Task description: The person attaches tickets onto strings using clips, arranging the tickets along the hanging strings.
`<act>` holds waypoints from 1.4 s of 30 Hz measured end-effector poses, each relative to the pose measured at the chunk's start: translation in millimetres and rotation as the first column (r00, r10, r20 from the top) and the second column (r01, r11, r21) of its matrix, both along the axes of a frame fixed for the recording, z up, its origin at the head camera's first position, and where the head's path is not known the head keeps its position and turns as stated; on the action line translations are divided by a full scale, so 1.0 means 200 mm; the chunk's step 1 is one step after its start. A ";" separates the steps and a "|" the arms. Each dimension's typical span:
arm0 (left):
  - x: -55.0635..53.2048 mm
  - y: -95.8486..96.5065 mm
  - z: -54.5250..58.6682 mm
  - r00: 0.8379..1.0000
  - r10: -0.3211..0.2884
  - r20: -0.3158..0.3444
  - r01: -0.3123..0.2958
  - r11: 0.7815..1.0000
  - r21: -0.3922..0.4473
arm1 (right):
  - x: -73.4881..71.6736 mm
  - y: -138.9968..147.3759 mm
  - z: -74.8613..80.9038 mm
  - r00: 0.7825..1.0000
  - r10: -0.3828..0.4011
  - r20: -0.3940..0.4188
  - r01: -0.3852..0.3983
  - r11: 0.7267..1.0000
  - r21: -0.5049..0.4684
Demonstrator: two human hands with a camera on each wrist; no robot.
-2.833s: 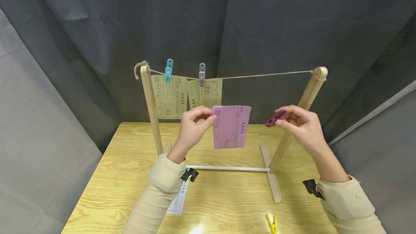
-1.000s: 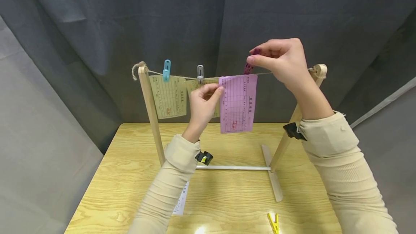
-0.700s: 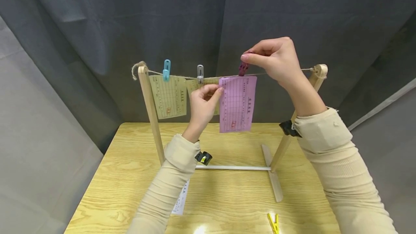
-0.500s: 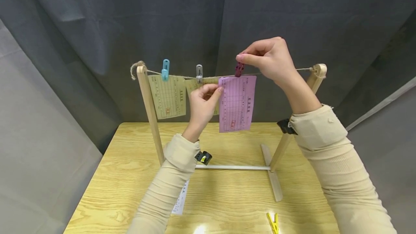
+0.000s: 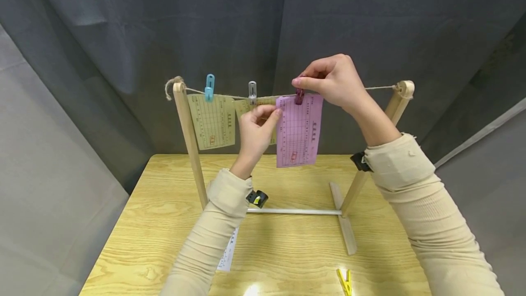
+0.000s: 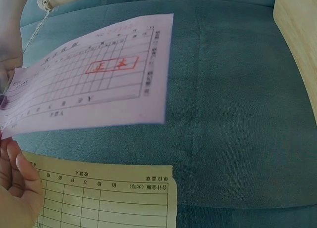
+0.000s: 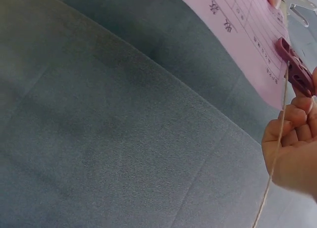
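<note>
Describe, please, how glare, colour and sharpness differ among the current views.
Head view: white glare on the yellow wood-grain tabletop at the bottom edge, with the dark fabric backdrop near-neutral grey; left wrist view: backdrop tinted teal, small print on the pink rectangular paper slip blurred; right wrist view: backdrop bluish grey, the plum-coloured plastic clothespin fairly distinct.

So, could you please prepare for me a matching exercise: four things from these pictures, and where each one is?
1. Blue clip
2. Maroon clip
3. Pink sheet
4. Yellow clip

A. Lying on the table
B. Pinched by the left hand
C. On the string, nearest the left post
D. Held by the right hand

Pairs: 1-C; 2-D; 3-B; 4-A
</note>
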State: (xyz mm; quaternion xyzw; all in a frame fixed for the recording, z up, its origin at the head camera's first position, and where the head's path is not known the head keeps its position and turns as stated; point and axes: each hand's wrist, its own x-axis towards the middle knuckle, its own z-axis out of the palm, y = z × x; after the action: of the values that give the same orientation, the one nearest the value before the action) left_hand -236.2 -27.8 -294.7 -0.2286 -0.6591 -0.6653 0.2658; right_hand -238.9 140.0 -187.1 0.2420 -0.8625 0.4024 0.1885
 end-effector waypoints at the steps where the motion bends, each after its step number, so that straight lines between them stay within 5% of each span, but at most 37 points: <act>1: 0.00 0.00 0.00 1.000 0.000 0.000 0.000 1.000 0.002 | 0.00 0.00 0.00 1.000 -0.003 -0.001 0.003 1.000 0.009; 27: 0.01 0.01 0.01 1.000 -0.010 -0.009 0.010 1.000 0.028 | 0.00 0.03 -0.03 0.999 0.022 0.043 -0.025 0.998 0.061; 42: 0.01 0.00 0.00 1.000 0.007 0.021 -0.008 1.000 0.028 | 0.08 0.08 -0.01 0.998 0.058 -0.017 -0.060 0.992 -0.107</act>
State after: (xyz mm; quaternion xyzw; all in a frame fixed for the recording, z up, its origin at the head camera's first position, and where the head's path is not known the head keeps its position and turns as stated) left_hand -235.1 -28.3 -294.4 -0.2154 -0.6532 -0.6759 0.2648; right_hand -223.6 156.4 -189.0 0.2596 -0.8307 0.4520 0.1954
